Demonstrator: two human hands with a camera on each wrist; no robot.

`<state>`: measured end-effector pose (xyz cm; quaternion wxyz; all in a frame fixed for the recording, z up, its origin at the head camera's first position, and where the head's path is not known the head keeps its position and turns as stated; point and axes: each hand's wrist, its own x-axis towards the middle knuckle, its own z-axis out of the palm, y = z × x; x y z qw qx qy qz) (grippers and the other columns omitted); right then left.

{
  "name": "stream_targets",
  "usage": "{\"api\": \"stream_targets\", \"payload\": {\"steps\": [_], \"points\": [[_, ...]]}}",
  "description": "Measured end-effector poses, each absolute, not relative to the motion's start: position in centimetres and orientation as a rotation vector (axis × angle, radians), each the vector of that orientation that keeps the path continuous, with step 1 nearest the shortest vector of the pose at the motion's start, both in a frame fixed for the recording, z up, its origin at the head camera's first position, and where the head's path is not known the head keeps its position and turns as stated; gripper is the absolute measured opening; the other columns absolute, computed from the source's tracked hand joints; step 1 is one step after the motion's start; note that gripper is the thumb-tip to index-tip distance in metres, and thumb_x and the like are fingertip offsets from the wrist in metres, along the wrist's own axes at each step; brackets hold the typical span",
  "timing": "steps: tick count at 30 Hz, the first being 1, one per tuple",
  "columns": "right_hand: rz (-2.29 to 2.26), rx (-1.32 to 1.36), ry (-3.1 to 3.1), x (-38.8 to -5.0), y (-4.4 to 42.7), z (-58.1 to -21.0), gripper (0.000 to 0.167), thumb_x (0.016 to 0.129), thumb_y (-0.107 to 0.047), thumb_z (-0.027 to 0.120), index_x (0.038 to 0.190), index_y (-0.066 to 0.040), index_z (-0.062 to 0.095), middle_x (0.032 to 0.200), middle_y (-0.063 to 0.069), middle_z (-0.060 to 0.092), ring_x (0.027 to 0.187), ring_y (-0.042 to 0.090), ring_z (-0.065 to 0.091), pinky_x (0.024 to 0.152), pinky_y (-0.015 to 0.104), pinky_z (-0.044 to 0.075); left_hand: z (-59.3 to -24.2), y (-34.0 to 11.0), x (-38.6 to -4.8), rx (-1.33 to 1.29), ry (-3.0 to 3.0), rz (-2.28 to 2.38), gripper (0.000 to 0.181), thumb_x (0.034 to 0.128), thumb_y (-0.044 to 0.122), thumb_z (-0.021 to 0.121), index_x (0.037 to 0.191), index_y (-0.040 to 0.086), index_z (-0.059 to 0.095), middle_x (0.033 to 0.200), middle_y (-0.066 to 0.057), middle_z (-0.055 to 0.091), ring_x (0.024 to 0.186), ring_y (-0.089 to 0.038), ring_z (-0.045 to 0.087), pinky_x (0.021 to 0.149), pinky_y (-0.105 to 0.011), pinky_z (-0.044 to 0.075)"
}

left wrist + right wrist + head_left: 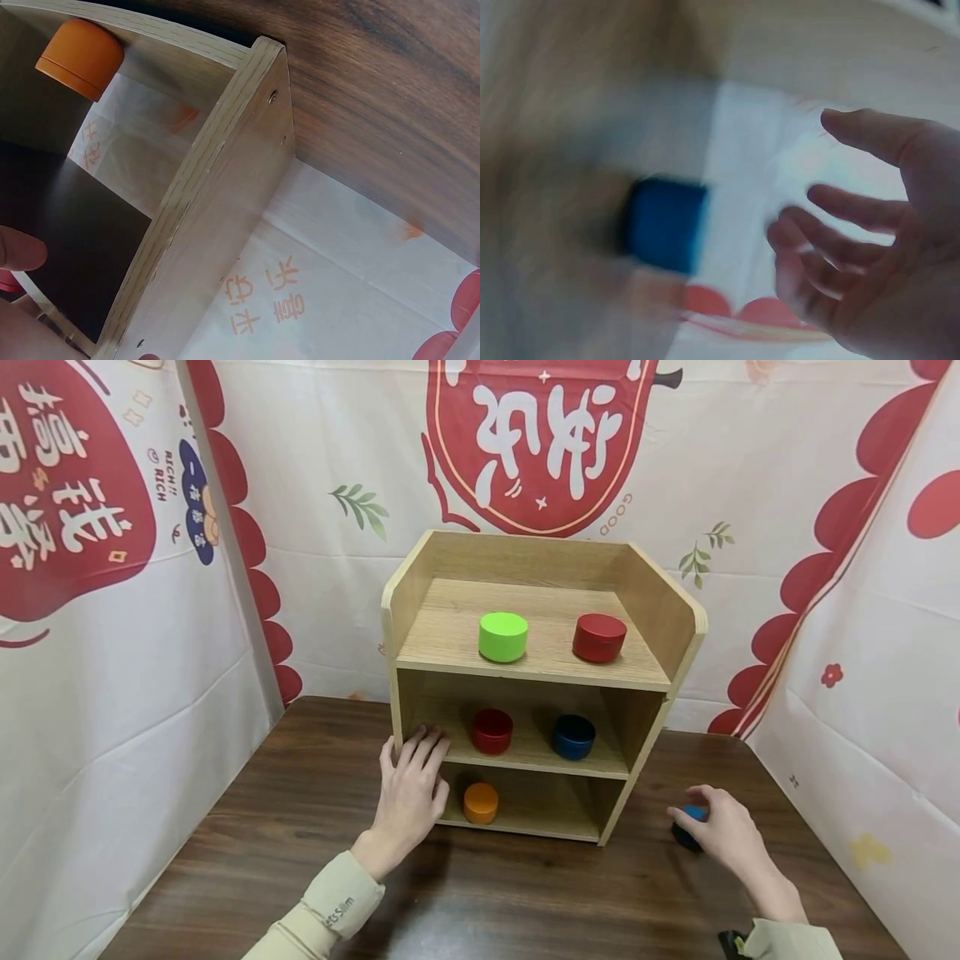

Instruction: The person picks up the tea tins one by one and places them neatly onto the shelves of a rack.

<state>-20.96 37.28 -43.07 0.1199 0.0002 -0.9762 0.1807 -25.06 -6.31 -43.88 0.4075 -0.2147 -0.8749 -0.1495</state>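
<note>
My left hand [408, 793] grips the front edge of the middle board of a small wooden shelf [531, 678], near its left side. Its fingers lie over the board, and the thumb [22, 249] is below. To the shelf's right, my right hand [723, 835] is held over a blue round tin [687, 831] on the table. In the right wrist view, the fingers are spread and loosely bent, apart from that tin, which looks blurred. An orange tin [481, 803] sits in the bottom compartment, near the left thumb.
On the top board stand a green tin [503, 637] and a red tin [599, 638]. The middle compartment holds another red tin [492, 732] and a dark blue tin [573, 737]. Printed white cloth [300, 610] encloses the dark wooden table [525, 893] at the back and sides.
</note>
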Motion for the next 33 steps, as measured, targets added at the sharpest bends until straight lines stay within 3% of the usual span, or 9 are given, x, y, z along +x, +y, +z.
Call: {"api": "stream_targets", "payload": {"steps": [4,10,22,33], "points": [[0.408,-0.127,-2.951,-21.4,39.2,-44.7,0.083,0.081,-0.051,0.069,0.129,0.014,0.047,0.116,0.043,0.049,0.103,0.063,0.044,0.078,0.065,0.041,-43.8,-6.3,-25.1,-0.542,-2.206,-0.368,0.053,0.0754,0.008,0.066,0.128,0.012,0.061,0.134,-0.006,0.059,0.128,-0.027,0.05,0.104,-0.065,0.029],[0.423,-0.227,-3.095,-22.1,40.7,-46.0,0.103,0.075,-0.061,0.069,0.135,0.016,0.034,0.118,0.046,0.046,0.1,0.062,0.047,0.075,0.064,0.044,-43.8,-6.3,-25.1,-0.544,-2.204,-0.374,0.053,0.0751,0.007,0.066,0.127,0.012,0.061,0.133,-0.006,0.06,0.128,-0.027,0.051,0.104,-0.065,0.029],[0.536,-0.21,-3.136,-22.5,41.9,-47.1,0.092,0.074,-0.044,0.077,0.129,0.019,0.039,0.119,0.044,0.05,0.1,0.058,0.054,0.077,0.06,0.048,-43.7,-6.3,-25.0,-0.539,-2.223,-0.363,0.052,0.0761,0.008,0.064,0.128,0.012,0.06,0.134,-0.006,0.059,0.129,-0.027,0.05,0.106,-0.063,0.027],[0.593,-0.127,-3.087,-22.4,41.1,-46.9,0.086,0.073,-0.042,0.079,0.124,0.017,0.044,0.115,0.042,0.054,0.099,0.052,0.059,0.078,0.057,0.05,-43.9,-6.3,-25.1,-0.542,-2.207,-0.358,0.052,0.0753,0.008,0.065,0.127,0.012,0.061,0.133,-0.006,0.06,0.129,-0.027,0.05,0.104,-0.064,0.029]]}}
